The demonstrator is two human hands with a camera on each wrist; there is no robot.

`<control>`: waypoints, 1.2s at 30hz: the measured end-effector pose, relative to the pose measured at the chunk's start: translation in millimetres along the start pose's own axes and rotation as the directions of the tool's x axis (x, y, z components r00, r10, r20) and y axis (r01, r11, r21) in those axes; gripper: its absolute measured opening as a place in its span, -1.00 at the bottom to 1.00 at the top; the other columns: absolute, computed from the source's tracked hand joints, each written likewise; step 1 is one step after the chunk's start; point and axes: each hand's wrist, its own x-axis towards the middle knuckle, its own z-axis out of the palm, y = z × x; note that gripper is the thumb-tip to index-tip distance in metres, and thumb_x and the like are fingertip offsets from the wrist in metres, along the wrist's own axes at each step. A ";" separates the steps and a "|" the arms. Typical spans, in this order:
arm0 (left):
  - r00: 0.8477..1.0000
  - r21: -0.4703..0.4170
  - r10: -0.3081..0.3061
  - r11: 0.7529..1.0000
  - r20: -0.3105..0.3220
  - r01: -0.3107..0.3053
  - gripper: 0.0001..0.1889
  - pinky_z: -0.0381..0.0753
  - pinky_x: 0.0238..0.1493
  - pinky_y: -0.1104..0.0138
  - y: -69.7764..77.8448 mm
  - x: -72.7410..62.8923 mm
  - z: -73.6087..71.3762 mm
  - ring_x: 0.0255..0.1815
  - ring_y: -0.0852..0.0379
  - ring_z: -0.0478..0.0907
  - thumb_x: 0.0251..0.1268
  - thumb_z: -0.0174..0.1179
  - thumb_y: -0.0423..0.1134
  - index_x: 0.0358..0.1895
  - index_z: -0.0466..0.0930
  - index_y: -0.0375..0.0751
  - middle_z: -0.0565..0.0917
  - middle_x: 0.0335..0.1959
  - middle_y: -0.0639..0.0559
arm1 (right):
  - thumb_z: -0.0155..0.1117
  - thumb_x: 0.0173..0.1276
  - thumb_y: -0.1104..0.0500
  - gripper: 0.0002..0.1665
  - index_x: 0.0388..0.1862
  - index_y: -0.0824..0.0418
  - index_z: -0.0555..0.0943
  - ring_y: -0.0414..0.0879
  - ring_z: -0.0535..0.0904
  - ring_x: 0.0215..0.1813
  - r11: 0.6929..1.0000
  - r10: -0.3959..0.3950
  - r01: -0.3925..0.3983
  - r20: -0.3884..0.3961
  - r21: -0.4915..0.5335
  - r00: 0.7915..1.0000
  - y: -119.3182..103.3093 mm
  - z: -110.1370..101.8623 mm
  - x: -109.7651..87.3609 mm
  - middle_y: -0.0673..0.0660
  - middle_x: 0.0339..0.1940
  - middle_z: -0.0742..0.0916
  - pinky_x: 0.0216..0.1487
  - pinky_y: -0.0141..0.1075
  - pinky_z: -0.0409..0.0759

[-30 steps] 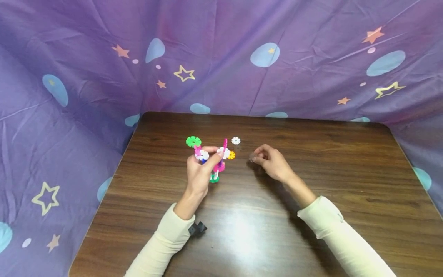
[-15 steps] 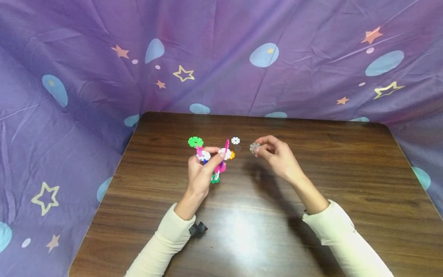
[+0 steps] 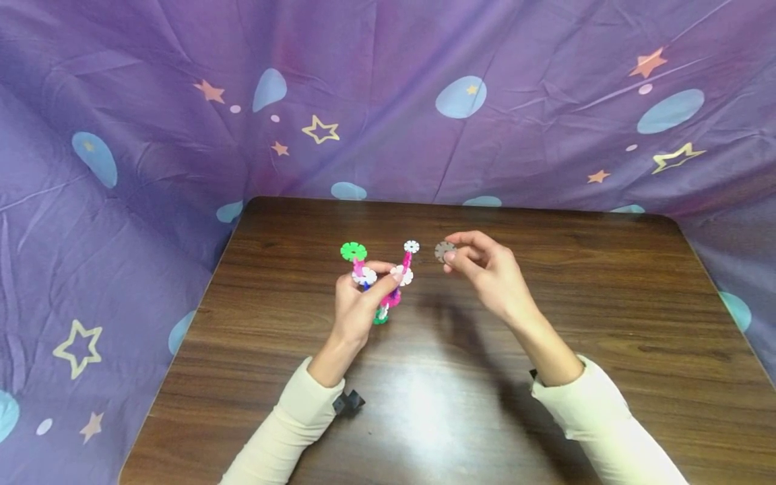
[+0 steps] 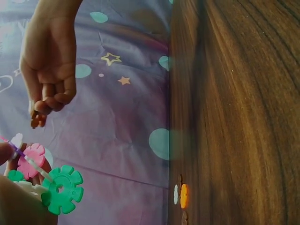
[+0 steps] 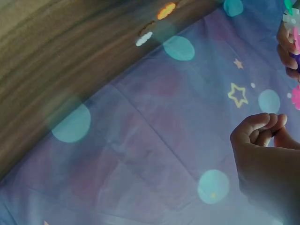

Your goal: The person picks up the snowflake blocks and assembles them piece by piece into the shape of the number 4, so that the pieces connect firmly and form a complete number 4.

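My left hand [image 3: 351, 311] grips a joined build of notched plastic discs, thumb over a white disc [image 3: 405, 277]. A bright green disc [image 3: 353, 251] tops its left side, with pink pieces and another white disc [image 3: 364, 277] below. In the left wrist view, a darker green disc [image 4: 63, 189] and a pink disc [image 4: 32, 160] show at its lower end. To the right, my right hand [image 3: 494, 276] pinches a single greyish-brown notched disc [image 3: 443, 251] between thumb and fingers, raised over the table and apart from the build.
A loose white disc [image 5: 144, 38] and an orange disc [image 5: 166, 10] lie on the wooden table [image 3: 606, 283]; the build hides the orange one in the head view. A purple curtain [image 3: 388, 101] with stars hangs behind and left of the table.
My right hand has lifted the brown disc up off the table and turned its face into sight. My left hand has shifted slightly right with the build, which now covers the orange disc.
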 end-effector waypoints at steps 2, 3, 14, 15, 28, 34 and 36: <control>1.000 0.012 -0.002 1.000 0.010 0.002 -0.75 0.54 -0.59 0.47 0.2 -0.3 0.1 -0.62 0.29 0.63 0.18 0.36 -0.43 -0.14 0.67 -0.60 0.75 -0.56 0.19 | 0.26 0.52 0.23 -0.66 0.20 0.30 0.59 -0.27 0.74 -0.21 1.000 -0.012 0.012 -0.013 -0.012 1.000 -3.5 0.7 -1.7 0.08 -0.32 0.81 -0.03 -0.49 0.68; 1.000 0.015 -0.005 1.000 0.011 0.005 -0.75 0.54 -0.59 0.47 0.3 -0.3 0.3 -0.62 0.29 0.63 0.18 0.36 -0.43 -0.14 0.68 -0.60 0.75 -0.56 0.19 | 0.26 0.52 0.22 -0.67 0.20 0.29 0.60 -0.28 0.73 -0.21 1.000 -0.021 0.020 -0.019 -0.022 1.000 -5.1 1.1 -2.6 0.07 -0.32 0.81 -0.04 -0.50 0.67; 0.999 0.054 -0.005 0.999 0.044 0.002 -0.75 0.58 -0.54 0.45 -0.9 -0.6 0.3 -0.61 0.28 0.62 0.17 0.39 -0.40 -0.17 0.70 -0.56 0.75 -0.54 0.20 | 0.27 0.52 0.21 -0.69 0.19 0.23 0.61 -0.24 0.76 -0.20 0.994 -0.108 0.106 -0.064 -0.030 0.992 -17.4 6.4 -9.6 0.21 -0.28 0.82 -0.04 -0.46 0.69; 0.999 0.057 -0.001 0.998 0.046 -0.002 -0.75 0.58 -0.53 0.45 -0.8 -0.7 0.5 -0.60 0.28 0.62 0.17 0.39 -0.40 -0.18 0.70 -0.56 0.75 -0.53 0.20 | 0.27 0.52 0.22 -0.68 0.19 0.23 0.61 -0.27 0.75 -0.21 0.993 -0.115 0.113 -0.069 -0.032 0.991 -18.5 7.1 -10.2 0.25 -0.27 0.81 -0.04 -0.47 0.69; 0.998 0.071 0.001 0.997 0.066 -0.006 -0.78 0.53 -0.59 0.45 3.0 -2.8 3.7 -0.61 0.27 0.60 0.18 0.39 -0.40 -0.17 0.71 -0.53 0.74 -0.52 0.20 | 0.33 0.47 0.28 -0.69 0.16 0.24 0.62 -0.36 0.69 -0.17 0.943 -0.302 0.267 -0.175 -0.197 0.937 -27.9 19.3 -15.3 0.13 -0.28 0.82 -0.08 -0.55 0.59; 0.997 0.071 0.006 0.997 0.081 -0.012 -0.77 0.52 -0.58 0.46 1.8 -2.3 3.1 -0.61 0.27 0.60 0.19 0.38 -0.39 -0.17 0.71 -0.54 0.73 -0.53 0.21 | 0.36 0.44 0.27 -0.76 0.05 0.22 0.63 -0.21 0.72 -0.15 0.929 -0.321 0.274 -0.175 -0.249 0.931 -28.8 23.4 -16.1 0.11 -0.27 0.83 -0.09 -0.54 0.54; 0.996 0.073 0.011 0.997 0.085 -0.017 -0.76 0.53 -0.57 0.46 1.3 -2.3 2.8 -0.60 0.29 0.60 0.19 0.38 -0.39 -0.17 0.71 -0.54 0.73 -0.53 0.22 | 0.36 0.44 0.27 -0.77 0.05 0.22 0.64 -0.15 0.74 -0.16 0.926 -0.329 0.283 -0.165 -0.250 0.930 -29.2 24.7 -15.8 0.10 -0.29 0.83 -0.10 -0.53 0.54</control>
